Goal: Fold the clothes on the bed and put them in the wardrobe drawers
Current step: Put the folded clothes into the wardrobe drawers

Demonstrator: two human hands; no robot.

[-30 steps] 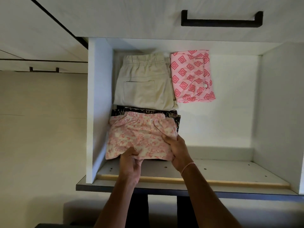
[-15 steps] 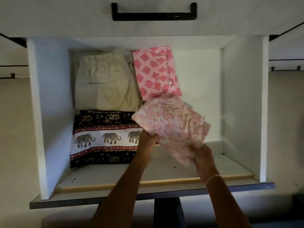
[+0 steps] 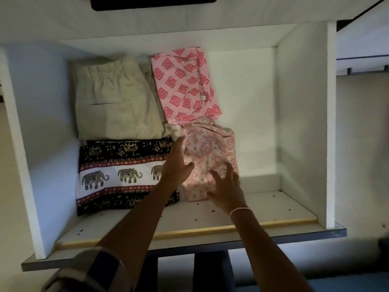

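The open white drawer (image 3: 301, 114) holds folded clothes. A pale pink floral garment (image 3: 207, 157) lies in the front middle, below the pink diamond-print piece (image 3: 183, 87). My left hand (image 3: 176, 165) lies with straight fingers along the floral garment's left edge, partly over the black-and-white elephant-print piece (image 3: 117, 173). My right hand (image 3: 226, 186) rests on the floral garment's near right corner with fingers spread. Beige shorts (image 3: 113, 100) fill the back left.
The drawer's right half shows bare white floor (image 3: 252, 123). A dark handle (image 3: 153, 3) of the drawer above sits at the top edge. The drawer's front lip (image 3: 189, 230) runs across in front of my arms.
The floral garment was lifted off the elephant-print piece, carried right and set down in the front middle. Both hands have let go of it and now lie flat on it.
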